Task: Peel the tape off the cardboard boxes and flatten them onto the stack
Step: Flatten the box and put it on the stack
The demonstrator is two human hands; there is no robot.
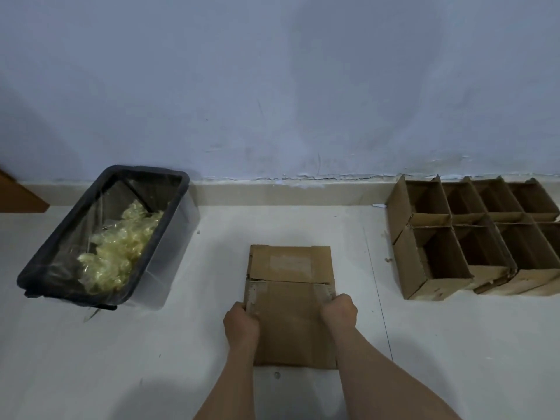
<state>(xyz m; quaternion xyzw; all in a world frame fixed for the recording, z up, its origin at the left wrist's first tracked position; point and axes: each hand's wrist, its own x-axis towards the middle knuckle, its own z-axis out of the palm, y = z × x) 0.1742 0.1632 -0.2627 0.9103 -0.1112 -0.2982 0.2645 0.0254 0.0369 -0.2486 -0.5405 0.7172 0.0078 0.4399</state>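
Flattening looks like the step in hand: left hand (241, 319) and right hand (339, 310) grip opposite edges of the flattened box (289, 304) at six o'clock. Next, likely fetching an open box (430, 262) from three o'clock.

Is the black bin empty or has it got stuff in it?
Not empty. The black bin holds a heap of crumpled yellowish tape inside its clear liner.

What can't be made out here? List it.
Head view only:
- Fingertips of the left hand and right hand: curled under the flattened box.
- Stack height: top sheet covers it.
- Open boxes: cut by right edge.
- Bin bottom: tape wads cover it.
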